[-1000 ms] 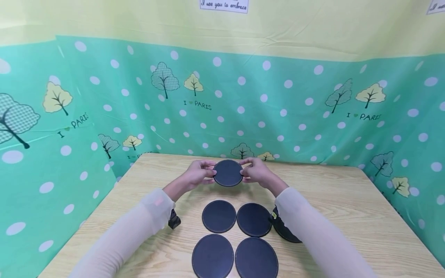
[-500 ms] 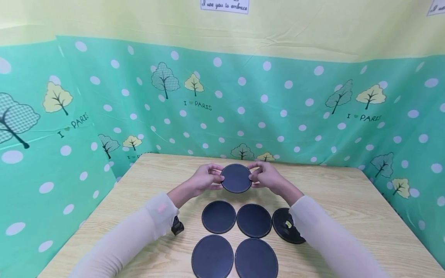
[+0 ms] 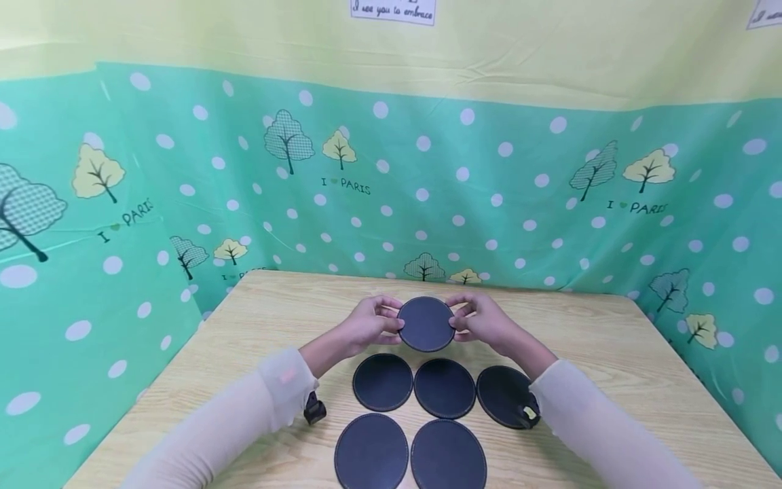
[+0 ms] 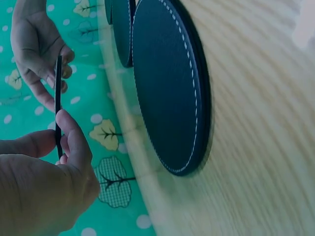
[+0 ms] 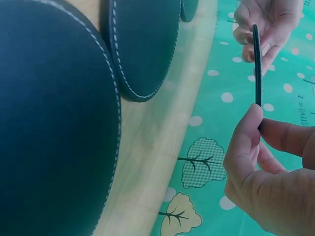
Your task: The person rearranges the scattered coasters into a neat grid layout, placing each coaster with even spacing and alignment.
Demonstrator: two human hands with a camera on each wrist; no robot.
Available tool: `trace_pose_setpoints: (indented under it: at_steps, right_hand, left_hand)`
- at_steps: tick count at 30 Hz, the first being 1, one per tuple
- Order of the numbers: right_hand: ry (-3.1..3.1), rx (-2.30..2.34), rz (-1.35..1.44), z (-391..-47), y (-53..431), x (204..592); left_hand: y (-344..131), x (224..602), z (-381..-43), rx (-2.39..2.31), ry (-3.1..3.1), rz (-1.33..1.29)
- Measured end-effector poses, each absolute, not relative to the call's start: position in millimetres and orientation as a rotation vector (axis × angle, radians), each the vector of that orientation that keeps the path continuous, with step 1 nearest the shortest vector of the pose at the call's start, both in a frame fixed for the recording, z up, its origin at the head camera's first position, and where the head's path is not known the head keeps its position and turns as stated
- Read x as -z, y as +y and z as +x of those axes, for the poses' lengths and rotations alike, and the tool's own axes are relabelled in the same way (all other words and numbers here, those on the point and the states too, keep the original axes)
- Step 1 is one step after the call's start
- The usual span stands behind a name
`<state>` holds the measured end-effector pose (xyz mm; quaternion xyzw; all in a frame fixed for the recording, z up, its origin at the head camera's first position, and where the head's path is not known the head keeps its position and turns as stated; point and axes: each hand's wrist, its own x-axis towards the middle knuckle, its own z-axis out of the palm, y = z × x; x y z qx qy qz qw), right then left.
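Note:
Both hands hold one round black coaster (image 3: 426,324) with a stitched rim, raised beyond the coasters on the table in the head view. My left hand (image 3: 368,324) pinches its left edge between thumb and fingers. On the opposite edge, my right hand (image 3: 482,322) pinches it the same way. Seen edge-on, the held coaster (image 4: 58,93) is a thin dark line in the left wrist view, and the right wrist view shows the same coaster (image 5: 257,69) between both hands.
Three black coasters lie in a row: left (image 3: 383,382), middle (image 3: 444,388) and right (image 3: 504,394). Two more, one left (image 3: 371,451) and one right (image 3: 449,455), lie nearer on the wooden table (image 3: 244,333). A green dotted curtain (image 3: 366,204) hangs behind the table.
Both hands have moved right and closer to the body with the held coaster. My right sleeve has shifted right, so more of the rightmost coaster shows. The coasters on the table stay put.

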<state>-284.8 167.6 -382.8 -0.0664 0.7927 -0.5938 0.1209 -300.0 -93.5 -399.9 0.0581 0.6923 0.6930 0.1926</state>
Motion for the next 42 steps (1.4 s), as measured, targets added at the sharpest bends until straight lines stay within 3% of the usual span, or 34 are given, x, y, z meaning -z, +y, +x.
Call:
trace_pose_setpoints:
  at_steps: [42]
  right_hand:
    - [2.349, 1.642, -0.26, -215, 226, 391]
  left_hand:
    - [-45, 414, -237, -1.933, 1.795, 0.253]
